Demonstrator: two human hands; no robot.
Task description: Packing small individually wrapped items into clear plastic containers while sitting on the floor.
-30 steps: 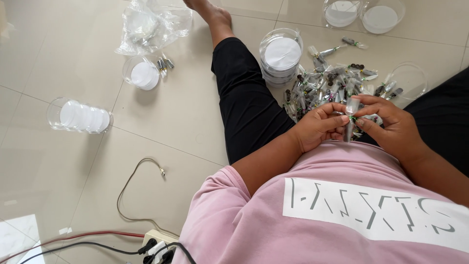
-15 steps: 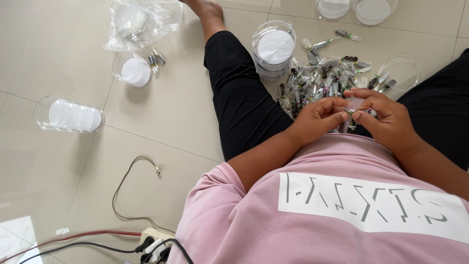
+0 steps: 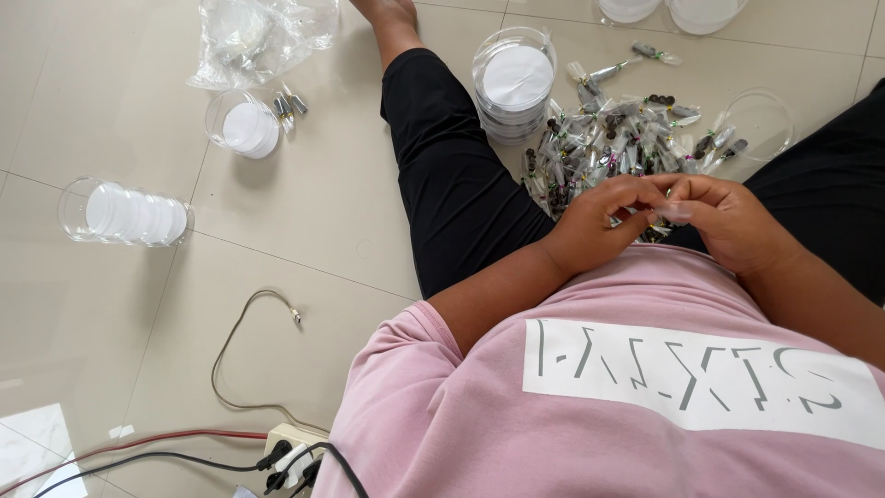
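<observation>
I sit on a tiled floor with my legs apart. My left hand (image 3: 604, 221) and my right hand (image 3: 728, 217) meet in front of my pink shirt, fingertips pinched together on a small clear plastic packet (image 3: 671, 210). Just beyond my hands lies a pile of several small clear packets holding dark pieces (image 3: 618, 138). A stack of round clear dishes with white discs (image 3: 513, 81) stands at the pile's far left, beside my black-clad left leg (image 3: 452, 175).
A clear cup of white discs (image 3: 247, 124) and a tipped-over one (image 3: 124, 214) lie to the left, with crumpled plastic bags (image 3: 258, 37) behind. An empty clear dish (image 3: 758, 120) sits right of the pile. A power strip (image 3: 290, 452) and cables (image 3: 241, 350) lie near left.
My hands have drawn closer to my body and now pinch a small clear packet between the fingertips. The view has tilted slightly, shifting the floor items upward.
</observation>
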